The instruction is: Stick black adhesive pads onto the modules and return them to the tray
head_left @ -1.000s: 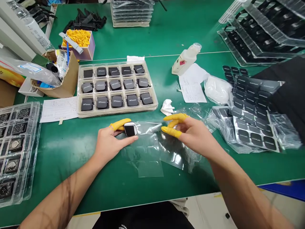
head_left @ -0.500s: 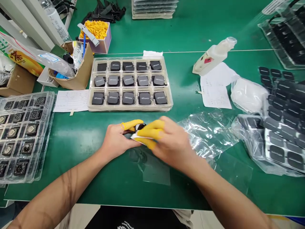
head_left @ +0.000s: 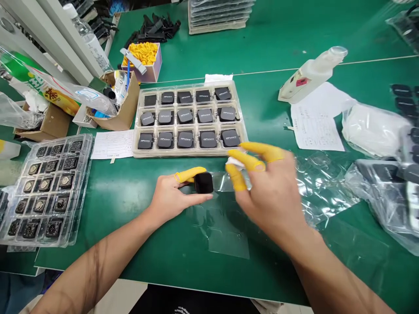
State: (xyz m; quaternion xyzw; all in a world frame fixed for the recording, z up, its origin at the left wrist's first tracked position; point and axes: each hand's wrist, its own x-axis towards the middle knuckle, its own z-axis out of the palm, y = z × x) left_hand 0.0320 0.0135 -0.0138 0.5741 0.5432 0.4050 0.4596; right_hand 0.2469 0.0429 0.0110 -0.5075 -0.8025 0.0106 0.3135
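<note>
Head view: square black watch body gripped between fingers of left hand, above green tabletop. Crumpled white tissue seen at yellow-sheathed fingertips of right hand; whether pinched, cannot be told.

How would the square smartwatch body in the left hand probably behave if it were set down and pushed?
The smartwatch body looks rigid: its square outline shows no bend in the left hand. Its smooth dark front could be slippery and perhaps prone to scratching. Given its squared sides, it would likely slide rather than roll.
</note>
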